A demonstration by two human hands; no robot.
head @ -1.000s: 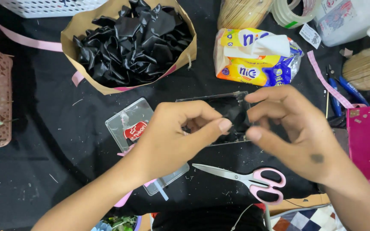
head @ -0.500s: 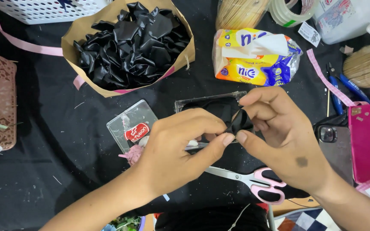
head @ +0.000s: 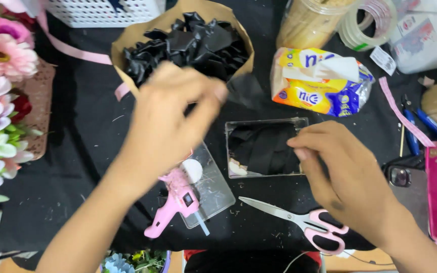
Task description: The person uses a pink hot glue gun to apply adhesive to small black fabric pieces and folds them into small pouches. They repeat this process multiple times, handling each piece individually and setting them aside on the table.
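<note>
Black and blurred, a small folded piece is pinched between the fingers of my left hand, just over the near rim of the brown paper cone of black pieces at the table's far edge. My right hand has loosely curled fingers holding nothing, touching the clear box of black squares mid-table; pink-handled scissors lie nearer me.

The left hand is raised over the black worktop, pinching a small black piece at its fingertips just beside the paper cone of black pieces. The right hand reaches its fingers into a clear box holding black strips. A pink glue gun lies on a clear lid, and pink-handled scissors lie near the right wrist.
</note>
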